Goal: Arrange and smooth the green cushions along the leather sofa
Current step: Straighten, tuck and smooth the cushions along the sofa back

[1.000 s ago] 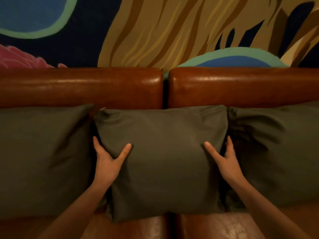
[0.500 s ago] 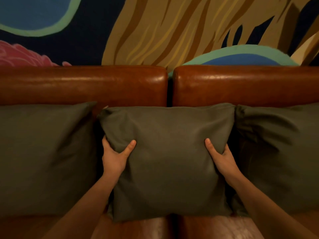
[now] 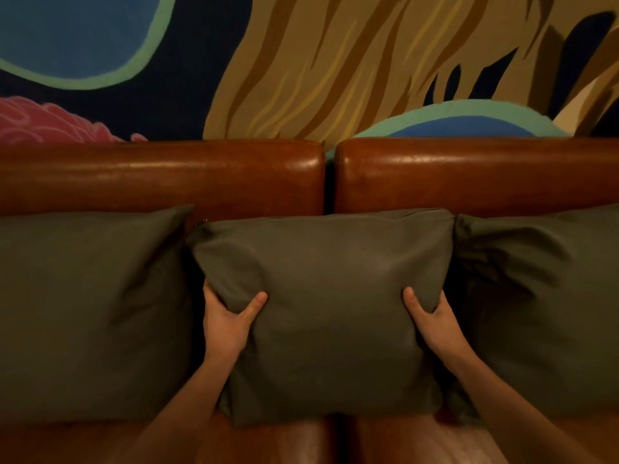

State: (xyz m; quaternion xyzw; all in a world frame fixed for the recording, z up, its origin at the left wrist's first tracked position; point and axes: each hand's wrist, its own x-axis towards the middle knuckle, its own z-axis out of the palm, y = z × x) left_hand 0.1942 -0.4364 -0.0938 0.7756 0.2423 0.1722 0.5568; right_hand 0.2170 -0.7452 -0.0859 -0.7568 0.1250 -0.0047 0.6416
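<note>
Three dark green cushions lean in a row against the back of the brown leather sofa [image 3: 160, 175]. The middle cushion [image 3: 328, 309] stands across the gap between the two back sections. My left hand [image 3: 224, 323] grips its left edge, thumb on the front, fingers tucked behind. My right hand [image 3: 432, 319] grips its right edge the same way. The left cushion [image 3: 87, 313] lies fairly smooth. The right cushion [image 3: 549, 303] shows deep creases near its upper left corner and touches the middle one.
A painted mural wall [image 3: 335, 61] rises right behind the sofa back. The glossy leather seat [image 3: 291, 440] shows below the cushions, split by a seam under the middle cushion.
Both hands went from lying open against the middle cushion's sides to gripping its edges, fingers now tucked behind. The cushion looks plumper and sits slightly more upright.
</note>
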